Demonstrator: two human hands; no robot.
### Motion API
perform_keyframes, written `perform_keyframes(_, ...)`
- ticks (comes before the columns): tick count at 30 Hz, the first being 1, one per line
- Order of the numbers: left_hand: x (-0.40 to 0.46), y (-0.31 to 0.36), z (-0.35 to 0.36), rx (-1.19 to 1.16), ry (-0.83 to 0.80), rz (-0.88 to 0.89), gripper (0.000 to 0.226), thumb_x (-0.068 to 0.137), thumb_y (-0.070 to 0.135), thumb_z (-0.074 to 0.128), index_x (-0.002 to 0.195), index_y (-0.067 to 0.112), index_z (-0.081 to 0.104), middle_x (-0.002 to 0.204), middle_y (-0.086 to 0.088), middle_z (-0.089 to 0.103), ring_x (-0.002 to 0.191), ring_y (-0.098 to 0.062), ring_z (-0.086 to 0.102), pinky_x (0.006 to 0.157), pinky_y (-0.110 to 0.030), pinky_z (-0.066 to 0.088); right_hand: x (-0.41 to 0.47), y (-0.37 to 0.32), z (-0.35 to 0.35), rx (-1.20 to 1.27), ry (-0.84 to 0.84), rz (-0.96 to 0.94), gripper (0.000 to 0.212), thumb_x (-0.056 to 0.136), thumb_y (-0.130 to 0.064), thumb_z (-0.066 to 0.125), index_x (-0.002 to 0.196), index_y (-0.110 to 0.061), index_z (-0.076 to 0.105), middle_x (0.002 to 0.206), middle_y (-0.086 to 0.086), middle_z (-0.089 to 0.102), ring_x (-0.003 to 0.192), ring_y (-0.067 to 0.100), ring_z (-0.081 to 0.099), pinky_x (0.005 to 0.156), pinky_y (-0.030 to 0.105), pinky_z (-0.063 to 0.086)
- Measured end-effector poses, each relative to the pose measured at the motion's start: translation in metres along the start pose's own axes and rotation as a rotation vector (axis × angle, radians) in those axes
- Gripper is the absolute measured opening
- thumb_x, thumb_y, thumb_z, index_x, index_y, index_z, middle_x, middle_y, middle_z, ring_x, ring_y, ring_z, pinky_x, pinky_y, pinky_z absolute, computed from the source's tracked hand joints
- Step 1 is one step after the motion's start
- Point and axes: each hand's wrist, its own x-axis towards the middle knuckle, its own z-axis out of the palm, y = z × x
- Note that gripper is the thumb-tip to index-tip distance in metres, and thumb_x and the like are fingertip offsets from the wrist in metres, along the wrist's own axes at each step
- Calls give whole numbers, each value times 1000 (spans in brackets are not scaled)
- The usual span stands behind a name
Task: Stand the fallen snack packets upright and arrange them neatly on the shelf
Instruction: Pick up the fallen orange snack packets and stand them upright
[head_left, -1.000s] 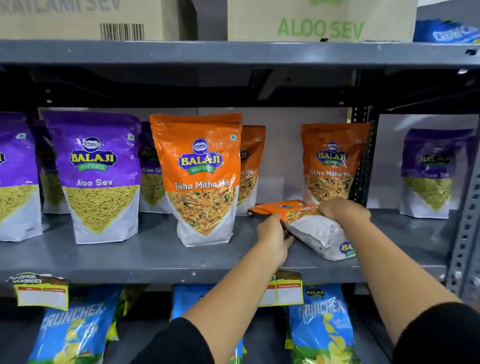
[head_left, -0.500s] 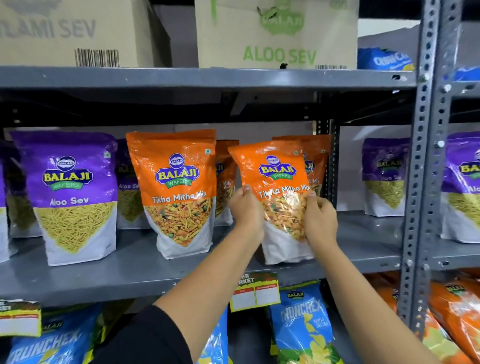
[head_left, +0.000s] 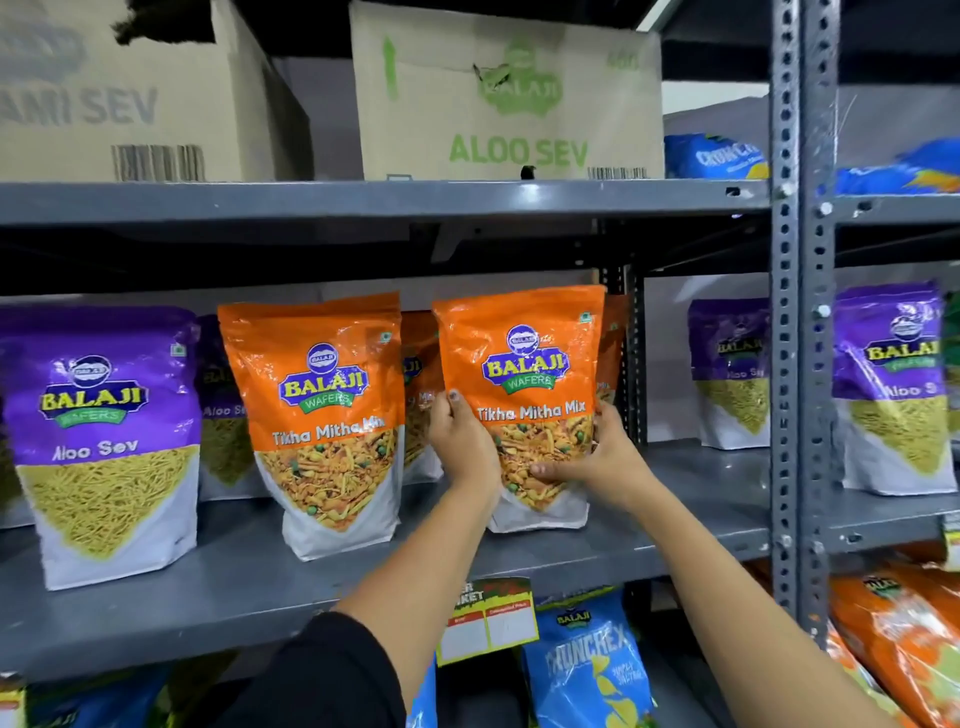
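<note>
An orange Tikha Mitha Mix packet (head_left: 524, 343) stands upright on the grey middle shelf (head_left: 260, 582), its base on the shelf surface. My left hand (head_left: 460, 441) grips its left edge and my right hand (head_left: 597, 457) holds its lower right side, fingers across the front. A second orange packet (head_left: 322, 415) stands upright just to its left. More orange packets stand behind both, partly hidden. A purple Aloo Sev packet (head_left: 104, 441) stands at the far left.
A perforated grey upright post (head_left: 800, 364) divides the bays on the right, with purple packets (head_left: 888, 384) beyond it. Cardboard boxes (head_left: 509, 98) sit on the top shelf. Blue Crunchex packets (head_left: 592, 670) and a price tag (head_left: 485, 618) are below.
One second ago the orange packet lay on its side on the shelf under both hands. It was lifted and turned upright, and now stands on the shelf. The camera has shifted right and closer.
</note>
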Motion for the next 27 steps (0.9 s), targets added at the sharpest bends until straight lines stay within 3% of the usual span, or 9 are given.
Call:
perform_keyframes(2, -6, -17, 3, 79, -1, -65, 33, 101, 34, 34, 76, 24, 53, 70, 7, 50, 62, -9, 46, 55, -19, 40, 2, 14, -7, -21, -23, 25, 115, 47, -31, 98, 139, -33, 29, 130, -3, 58, 123, 21, 58, 106, 49, 46)
perform_keyframes(4, -14, -38, 2, 156, -11, -195, 32, 100, 40, 33, 92, 23, 58, 81, -1, 58, 74, -19, 54, 68, -29, 39, 2, 34, -10, -160, -95, 57, 132, 39, -48, 97, 147, -36, 23, 143, -3, 50, 131, 20, 51, 109, 47, 43)
perform_keyframes(6, -22, -53, -2, 233, -49, -328, 42, 100, 41, 31, 113, 11, 55, 98, -15, 61, 87, -32, 57, 72, -32, 39, -2, 46, -8, -292, -147, 76, 136, 40, -51, 95, 152, -33, 19, 147, -7, 45, 132, 18, 49, 108, 42, 45)
perform_keyframes(9, -27, -57, -2, 241, -110, -386, 41, 102, 32, 28, 128, 7, 48, 112, -12, 57, 97, -30, 53, 79, -33, 38, 2, 52, -10, -280, -117, 72, 120, 47, -36, 92, 148, -25, 27, 139, -4, 53, 126, 21, 54, 103, 41, 48)
perform_keyframes(12, -26, -55, 3, 254, -165, -397, 38, 102, 24, 28, 133, 10, 46, 130, -10, 55, 104, -27, 51, 83, -32, 37, 7, 56, -15, -246, -57, 103, 119, 47, -29, 87, 148, -26, 27, 137, 1, 55, 123, 26, 56, 99, 45, 51)
perform_keyframes(15, -27, -57, 9, 246, -231, -422, 43, 101, 13, 30, 142, 21, 41, 141, -4, 50, 109, -23, 51, 83, -31, 38, 9, 59, -18, -177, 32, 155, 96, 65, -8, 75, 149, -19, 29, 135, 6, 56, 113, 24, 59, 78, 31, 57)
perform_keyframes(18, -30, -53, 16, 262, -291, -449, 53, 98, 5, 30, 146, 27, 36, 147, -1, 46, 118, -25, 52, 81, -30, 39, 11, 58, -22, -57, 114, 155, 74, 80, 13, 53, 147, -13, 32, 131, 8, 58, 103, 19, 57, 65, 20, 48)
perform_keyframes(23, -34, -58, 27, 344, -363, -430, 59, 96, 0, 29, 150, 25, 30, 151, -1, 42, 129, -27, 47, 83, -28, 39, 13, 60, -27, 58, 263, 190, 69, 84, 15, 43, 147, -13, 33, 120, 4, 55, 97, 19, 55, 58, 24, 44)
perform_keyframes(27, -36, -63, 38, 375, -386, -406, 60, 96, 0, 28, 150, 27, 31, 150, -1, 43, 131, -26, 46, 85, -28, 39, 16, 63, -27, 49, 380, 198, 65, 87, 7, 40, 147, -16, 32, 117, 5, 56, 80, 13, 56, 55, 26, 45)
